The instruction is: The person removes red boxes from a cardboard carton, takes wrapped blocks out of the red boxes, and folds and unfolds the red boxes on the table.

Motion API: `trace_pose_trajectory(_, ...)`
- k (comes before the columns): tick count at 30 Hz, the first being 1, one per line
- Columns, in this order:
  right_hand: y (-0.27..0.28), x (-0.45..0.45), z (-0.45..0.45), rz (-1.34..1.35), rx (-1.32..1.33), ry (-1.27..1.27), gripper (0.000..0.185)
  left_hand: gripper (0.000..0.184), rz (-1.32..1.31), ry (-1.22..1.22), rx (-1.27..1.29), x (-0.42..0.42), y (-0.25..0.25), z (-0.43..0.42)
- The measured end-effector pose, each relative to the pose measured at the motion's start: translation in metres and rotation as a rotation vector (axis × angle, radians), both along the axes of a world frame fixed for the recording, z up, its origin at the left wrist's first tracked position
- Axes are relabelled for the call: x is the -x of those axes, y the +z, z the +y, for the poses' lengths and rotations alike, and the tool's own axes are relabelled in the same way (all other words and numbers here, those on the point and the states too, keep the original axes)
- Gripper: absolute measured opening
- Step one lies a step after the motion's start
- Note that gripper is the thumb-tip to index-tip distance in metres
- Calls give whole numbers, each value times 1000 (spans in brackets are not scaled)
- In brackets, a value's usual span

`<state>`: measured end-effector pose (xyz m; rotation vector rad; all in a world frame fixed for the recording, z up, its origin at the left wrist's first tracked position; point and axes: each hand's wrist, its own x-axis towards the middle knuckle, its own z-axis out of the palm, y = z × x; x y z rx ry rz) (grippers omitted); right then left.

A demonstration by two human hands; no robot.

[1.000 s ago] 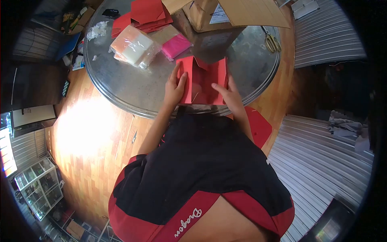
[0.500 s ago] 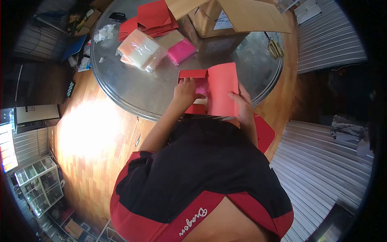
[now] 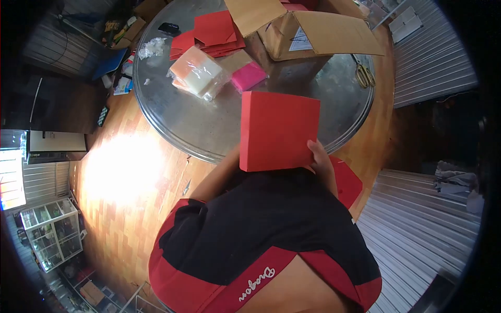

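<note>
A red folded card box (image 3: pixel 282 130) is held up over the near edge of the round metal table (image 3: pixel 182 130), its broad flat face toward me and a narrow side along its left. My right hand (image 3: pixel 322 159) grips its lower right edge, the thumb on the front face. My left forearm runs up behind the box's lower left, and the box hides my left hand. Beyond it on the table lie clear-wrapped orange and white packs (image 3: pixel 197 73), a bright pink pack (image 3: pixel 249 76) and a stack of red card pieces (image 3: pixel 215 31).
An open cardboard box (image 3: pixel 292 41) stands at the table's far side, flaps spread. Gold-handled scissors (image 3: pixel 364 75) lie near the right rim. Crumpled clear plastic (image 3: pixel 152 48) and a black object (image 3: pixel 169 27) are at the far left. Another red piece (image 3: pixel 347 182) is below the right rim.
The red box, open with a pink item visible inside half a second ago, now shows a closed flat face. My left hand has gone out of sight behind it.
</note>
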<state>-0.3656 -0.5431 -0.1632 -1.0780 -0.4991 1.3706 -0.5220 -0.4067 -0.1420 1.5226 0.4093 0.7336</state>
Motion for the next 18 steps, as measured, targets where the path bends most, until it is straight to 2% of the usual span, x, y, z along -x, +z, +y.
trace_pose_trajectory(2,22,8,-4,372,52,-6,73,17,-63,60,10,3,8,0)
trace_pose_trajectory(5,29,6,5,356,-36,133,64,16,-118,124,9,11,17,2)
trace_pose_trajectory(6,16,2,3,357,-35,136,64,16,-134,142,7,13,20,1)
trace_pose_trajectory(8,-23,-16,-5,-526,-657,50,56,15,-158,195,0,18,24,2)
trace_pose_trajectory(9,-19,-21,-6,-526,-664,49,56,15,-155,190,30,21,25,6)
trace_pose_trajectory(10,-13,-24,-8,-694,-636,-92,52,15,-151,202,51,24,28,11)
trace_pose_trajectory(11,-9,-30,-11,-858,-600,-238,48,13,-130,80,197,29,27,23)
trace_pose_trajectory(13,-12,-77,-3,413,-261,-333,46,15,-56,280,119,47,33,47)
trace_pose_trajectory(15,8,-86,-15,369,-298,-416,47,18,-1,437,-10,54,55,69)
trace_pose_trajectory(16,16,-87,-18,324,-332,-495,49,18,-5,435,-11,51,64,76)
trace_pose_trajectory(18,16,-86,-22,405,-442,-461,52,23,316,661,-314,43,76,91)
